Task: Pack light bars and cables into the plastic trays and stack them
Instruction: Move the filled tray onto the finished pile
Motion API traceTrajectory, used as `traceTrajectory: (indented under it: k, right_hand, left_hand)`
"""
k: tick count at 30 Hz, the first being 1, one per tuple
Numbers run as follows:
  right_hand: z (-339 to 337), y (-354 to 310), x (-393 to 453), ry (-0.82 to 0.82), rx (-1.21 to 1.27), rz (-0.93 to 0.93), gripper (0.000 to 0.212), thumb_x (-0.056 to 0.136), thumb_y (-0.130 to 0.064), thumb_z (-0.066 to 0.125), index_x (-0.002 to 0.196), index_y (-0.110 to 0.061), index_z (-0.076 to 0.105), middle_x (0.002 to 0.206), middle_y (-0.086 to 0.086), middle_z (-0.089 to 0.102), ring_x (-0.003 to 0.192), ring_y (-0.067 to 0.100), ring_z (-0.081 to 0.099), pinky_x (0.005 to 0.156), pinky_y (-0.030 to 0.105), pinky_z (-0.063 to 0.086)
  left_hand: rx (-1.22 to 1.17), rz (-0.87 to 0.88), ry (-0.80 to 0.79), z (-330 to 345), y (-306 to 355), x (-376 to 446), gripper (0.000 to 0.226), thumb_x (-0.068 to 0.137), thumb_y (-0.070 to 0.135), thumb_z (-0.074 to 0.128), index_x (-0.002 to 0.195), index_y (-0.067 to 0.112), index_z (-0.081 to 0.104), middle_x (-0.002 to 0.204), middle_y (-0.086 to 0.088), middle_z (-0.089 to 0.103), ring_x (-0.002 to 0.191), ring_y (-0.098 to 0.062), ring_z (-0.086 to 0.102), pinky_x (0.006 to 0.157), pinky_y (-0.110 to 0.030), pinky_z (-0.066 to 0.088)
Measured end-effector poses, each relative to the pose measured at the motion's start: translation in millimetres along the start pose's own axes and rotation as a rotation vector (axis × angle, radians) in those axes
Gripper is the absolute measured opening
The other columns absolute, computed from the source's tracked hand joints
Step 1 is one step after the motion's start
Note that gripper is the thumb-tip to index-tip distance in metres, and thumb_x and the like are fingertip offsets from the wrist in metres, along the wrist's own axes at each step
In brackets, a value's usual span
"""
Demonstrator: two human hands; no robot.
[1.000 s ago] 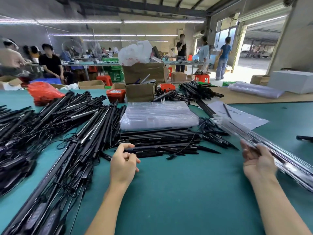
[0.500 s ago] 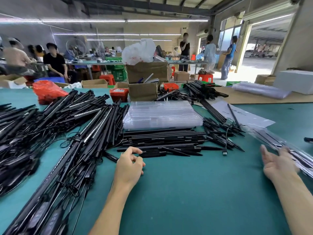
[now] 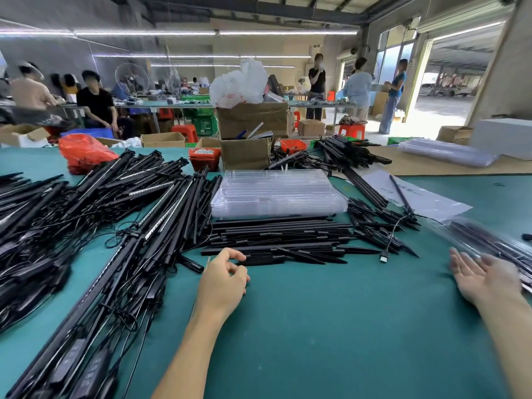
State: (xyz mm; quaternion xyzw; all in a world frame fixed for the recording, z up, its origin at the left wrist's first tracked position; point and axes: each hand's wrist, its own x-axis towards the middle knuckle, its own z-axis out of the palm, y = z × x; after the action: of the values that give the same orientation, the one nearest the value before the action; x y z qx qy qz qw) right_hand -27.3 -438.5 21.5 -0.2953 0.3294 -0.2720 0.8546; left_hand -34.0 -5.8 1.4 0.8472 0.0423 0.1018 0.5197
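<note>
1. Teal felt-like counter (image 3: 331, 326) fills the lower frame.
2. Clear ribbed plastic trays (image 3: 276, 192) sit stacked at centre.
3. Slim black light bars (image 3: 161, 214) with tangled cables (image 3: 86, 223) sprawl left.
4. Left hand (image 3: 223, 283), loosely curled, holds nothing.
5. Right hand (image 3: 486, 276), blurred, lies flat-fingered beside a packed tray (image 3: 486, 240) at right edge.

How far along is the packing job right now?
Done: one packed tray lies at the right, beside the open right hand. In hand: nothing; the left hand hangs loosely curled near the black stakes. Left: a stack of empty trays and big piles of light bars.
</note>
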Motion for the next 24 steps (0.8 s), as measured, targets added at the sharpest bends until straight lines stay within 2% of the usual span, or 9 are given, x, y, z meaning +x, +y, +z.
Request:
traceTrajectory:
  k: [3,4,6,8,11,14,16,19,24]
  right_hand:
    - [14,13,-15,-0.017,-0.189,-0.094,0.038,0.104,-0.013,0.027,0.136,-0.01,0.047,0.151,0.01,0.046,0.121,0.028,0.061,0.073,0.026,0.05]
    - [23,21,-23,-0.035,-0.265,-0.136,0.031,0.104,-0.014,0.029,0.12,-0.015,0.055,0.144,0.009,0.052,0.111,0.024,0.064,0.069,0.026,0.047]
    - [43,40,-44,-0.081,-0.372,-0.225,0.025,0.102,-0.012,0.038,0.092,-0.024,0.058,0.117,0.005,0.064,0.078,0.015,0.064,0.056,0.023,0.042]
    - [61,62,-66,-0.206,-0.53,-0.293,0.02,0.099,-0.013,0.049,0.088,-0.023,0.063,0.092,0.003,0.072,0.064,0.012,0.062,0.046,0.02,0.041]
    - [76,102,-96,-0.454,-0.738,-0.331,0.013,0.094,-0.015,0.059,0.087,-0.015,0.07,0.067,0.001,0.073,0.049,0.009,0.063,0.042,0.02,0.038]
    - [72,140,-112,-0.629,-0.859,-0.34,0.02,0.095,-0.013,0.061,0.077,-0.01,0.07,0.056,0.004,0.067,0.042,0.011,0.055,0.037,0.018,0.035]
    - [65,154,-113,-0.726,-1.036,-0.394,0.022,0.095,-0.018,0.063,0.075,-0.012,0.069,0.055,0.003,0.066,0.044,0.01,0.056,0.044,0.021,0.043]
    - [63,158,-111,-0.767,-1.153,-0.467,0.025,0.094,-0.023,0.062,0.072,-0.012,0.068,0.055,0.003,0.067,0.047,0.011,0.058,0.057,0.036,0.054]
    - [62,160,-114,-0.774,-1.185,-0.516,0.029,0.093,-0.029,0.064,0.07,-0.013,0.066,0.059,0.005,0.067,0.05,0.01,0.058,0.063,0.041,0.055]
  left_hand:
    - [0.053,0.0,-0.002,1,0,2,0.021,0.09,0.016,0.052,0.092,0.037,0.057,0.073,0.016,0.07,0.063,-0.011,0.067,0.069,-0.033,0.055]
    - [0.083,0.003,0.0,2,-1,3,0.02,0.09,0.018,0.053,0.092,0.038,0.056,0.073,0.018,0.07,0.068,-0.013,0.068,0.075,-0.035,0.055]
    - [0.133,0.011,0.003,4,-1,5,0.017,0.089,0.022,0.055,0.092,0.039,0.055,0.073,0.02,0.069,0.071,-0.014,0.067,0.077,-0.037,0.055]
    - [0.164,0.026,0.014,6,-1,5,0.016,0.089,0.025,0.056,0.092,0.04,0.055,0.074,0.02,0.068,0.068,-0.011,0.066,0.073,-0.036,0.055]
    - [0.161,0.054,0.078,8,-1,5,0.015,0.088,0.024,0.058,0.088,0.039,0.057,0.072,0.017,0.067,0.066,-0.01,0.064,0.066,-0.032,0.054]
    - [0.099,0.11,0.2,8,6,10,0.013,0.088,0.024,0.061,0.082,0.035,0.06,0.073,0.014,0.065,0.067,-0.009,0.06,0.059,-0.027,0.046]
    - [0.11,0.154,0.243,6,13,19,0.011,0.088,0.025,0.061,0.082,0.034,0.06,0.076,0.015,0.065,0.07,-0.009,0.06,0.059,-0.026,0.042]
    - [0.256,0.236,0.245,1,20,41,0.006,0.09,0.027,0.059,0.094,0.032,0.06,0.091,0.019,0.06,0.093,-0.011,0.055,0.07,-0.03,0.042]
    - [0.759,0.296,0.053,-6,30,93,0.037,0.097,0.034,0.05,0.129,0.017,0.054,0.145,0.0,0.047,0.139,-0.023,0.03,0.106,-0.042,0.037]
